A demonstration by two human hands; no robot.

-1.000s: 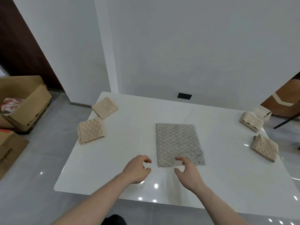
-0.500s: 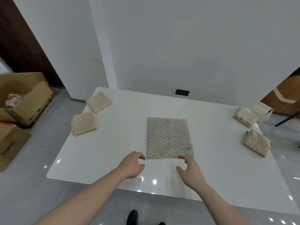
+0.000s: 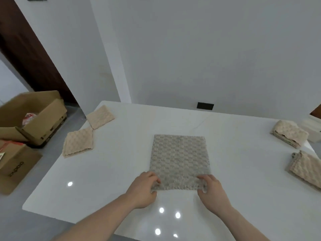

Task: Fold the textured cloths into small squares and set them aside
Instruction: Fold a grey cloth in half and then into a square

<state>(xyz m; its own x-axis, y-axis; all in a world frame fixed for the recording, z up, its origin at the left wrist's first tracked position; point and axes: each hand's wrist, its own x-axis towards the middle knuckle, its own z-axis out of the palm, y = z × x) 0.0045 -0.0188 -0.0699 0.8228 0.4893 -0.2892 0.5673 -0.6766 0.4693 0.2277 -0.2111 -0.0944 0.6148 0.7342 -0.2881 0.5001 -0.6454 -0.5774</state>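
A grey textured cloth (image 3: 179, 160) lies flat as a tall rectangle in the middle of the white table (image 3: 121, 162). My left hand (image 3: 143, 188) pinches its near left corner. My right hand (image 3: 212, 190) pinches its near right corner. Both corners are slightly lifted and crumpled under the fingers. Two beige cloths lie flat at the far left: one (image 3: 78, 144) nearer, one (image 3: 100, 117) farther. Two folded beige cloths sit at the right edge: one (image 3: 289, 135) farther, one (image 3: 304, 166) nearer.
Open cardboard boxes (image 3: 33, 115) stand on the floor left of the table, with another box (image 3: 13, 164) below them. A white wall rises behind the table, with a black socket (image 3: 205, 106). A pale object (image 3: 312, 129) sits at the far right corner.
Both hands moved forward from just short of the grey cloth and closed on its two near corners. The view shifted a little to the right.
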